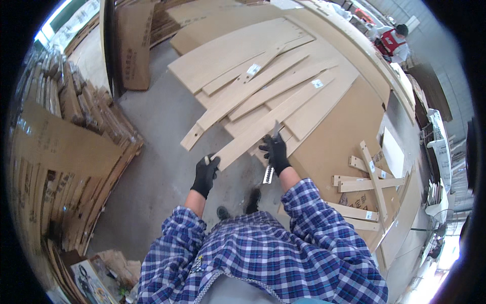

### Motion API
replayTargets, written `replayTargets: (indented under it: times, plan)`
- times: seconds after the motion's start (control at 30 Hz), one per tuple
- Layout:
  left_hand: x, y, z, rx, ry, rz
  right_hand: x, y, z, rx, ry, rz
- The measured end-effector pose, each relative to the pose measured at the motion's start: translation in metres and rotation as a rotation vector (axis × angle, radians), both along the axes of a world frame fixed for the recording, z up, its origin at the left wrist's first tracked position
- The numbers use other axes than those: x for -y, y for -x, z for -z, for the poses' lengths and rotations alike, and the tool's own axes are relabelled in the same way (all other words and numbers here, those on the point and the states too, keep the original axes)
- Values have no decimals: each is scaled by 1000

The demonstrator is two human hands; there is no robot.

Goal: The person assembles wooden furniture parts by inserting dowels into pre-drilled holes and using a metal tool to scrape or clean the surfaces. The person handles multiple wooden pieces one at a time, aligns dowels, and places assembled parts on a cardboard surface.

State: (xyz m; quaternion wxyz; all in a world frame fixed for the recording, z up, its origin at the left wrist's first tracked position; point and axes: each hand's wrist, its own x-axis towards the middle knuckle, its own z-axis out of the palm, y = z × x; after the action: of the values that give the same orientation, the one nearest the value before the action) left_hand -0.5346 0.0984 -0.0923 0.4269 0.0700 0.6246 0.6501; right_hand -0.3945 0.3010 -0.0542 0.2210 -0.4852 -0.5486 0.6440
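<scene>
My left hand [205,174], in a black glove, grips the near end of a long pale wooden board [262,129]. That board slants away over a pile of other boards and bears a white label near its far end. In my right hand [276,152], also gloved in black, is a narrow tool with a pale grey blade end, which lies against the board's right edge; its exact kind is unclear. A white strip with dark marks [268,174] shows below that hand. Beneath and beyond lie more wooden boards [250,98] and wide pale panels [235,49], overlapping at different angles.
Cardboard sheets [330,125] lie under the panels, with several drilled wooden rails [374,182] at the right. Stacked flat cartons [68,152] stand at the left, an upright carton [134,45] at the upper left. A person in a red apron [391,43] is at the upper right.
</scene>
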Motion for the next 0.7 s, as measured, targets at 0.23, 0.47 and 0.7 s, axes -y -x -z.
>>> replayTargets:
  times: [0.23,0.47,0.7]
  plan:
    - [-32,32,4,146,-118,-128,-45,31,5,-86,59,-169]
    - [-61,30,22,138,-87,-85,-49,7,-26,-130,45,-186]
    - [-4,-20,-20,-111,59,157,45,-45,-48,-327,400,-103]
